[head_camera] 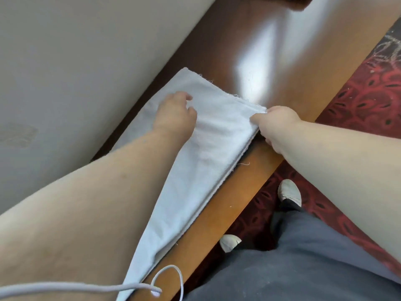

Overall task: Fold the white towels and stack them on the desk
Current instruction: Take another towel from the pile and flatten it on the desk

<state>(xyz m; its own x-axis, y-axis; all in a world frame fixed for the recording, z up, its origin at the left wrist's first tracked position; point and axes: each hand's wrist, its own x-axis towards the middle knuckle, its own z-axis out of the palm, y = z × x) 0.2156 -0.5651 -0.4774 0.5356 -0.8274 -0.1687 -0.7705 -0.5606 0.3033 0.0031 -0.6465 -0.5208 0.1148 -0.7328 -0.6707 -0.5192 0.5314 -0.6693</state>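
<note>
Looping across the bottom of the frame, a white cord (91,287) hangs closest to the lens, passing over the near end of the folded white towels (208,153); those towels lie in a layered pile on the glossy wooden desk (271,68), with the pile's far side against the beige wall (76,51) and its layered edges running toward the desk's front edge. Left of the pile's centre, the left hand (175,114) rests on the top towel, fingers loosely bent and lying on the cloth, gripping nothing; its bare forearm stretches back over the towels toward the camera. At the pile's right corner, the right hand (275,127) pinches the stacked edges, thumb on top and fingers curled underneath, the corner lifted slightly off the desk. Right of the desk's front edge, a red patterned carpet (368,94) covers the floor; two white shoes (289,190) stand on it just beside the desk, below dark trouser legs, and a grey garment (303,268) fills the lower right corner; a dark object at the desk's far end is cut off by the frame and cannot be identified.
</note>
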